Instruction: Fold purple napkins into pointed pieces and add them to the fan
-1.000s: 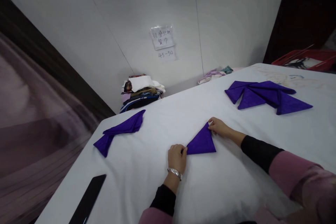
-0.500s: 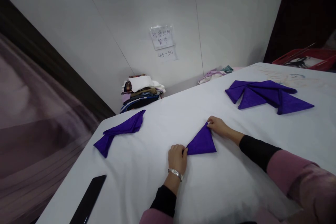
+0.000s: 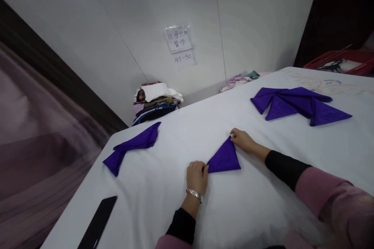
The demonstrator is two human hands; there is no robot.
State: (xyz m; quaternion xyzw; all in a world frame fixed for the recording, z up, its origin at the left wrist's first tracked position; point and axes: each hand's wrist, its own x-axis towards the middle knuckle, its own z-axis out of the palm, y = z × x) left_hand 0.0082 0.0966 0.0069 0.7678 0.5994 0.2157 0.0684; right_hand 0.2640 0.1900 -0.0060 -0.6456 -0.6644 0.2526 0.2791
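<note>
A purple napkin (image 3: pixel 224 157), folded into a triangle, lies on the white-covered table (image 3: pixel 175 210) in front of me. My left hand (image 3: pixel 198 175), with a silver bracelet at its wrist, pinches the napkin's left corner. At the top corner, my right hand (image 3: pixel 241 140) is closed with thumb and finger on the cloth. The napkin's lower right corner lies free on the table. To the left are more folded purple napkins (image 3: pixel 136 140), partly overlapping. Several folded purple napkins (image 3: pixel 292 103) lie spread over each other at the far right.
A flat black object (image 3: pixel 97 223) lies at the table's near left. Behind the far edge are a stack of folded clothes (image 3: pixel 156 103) and a smaller cloth heap (image 3: pixel 238 81). A red basket (image 3: pixel 350 62) stands at the far right. Handwritten paper (image 3: pixel 179 42) hangs on the wall.
Both hands keep hold of the same napkin corners, and the napkin stays where it was. Only the camera's view has shifted slightly.
</note>
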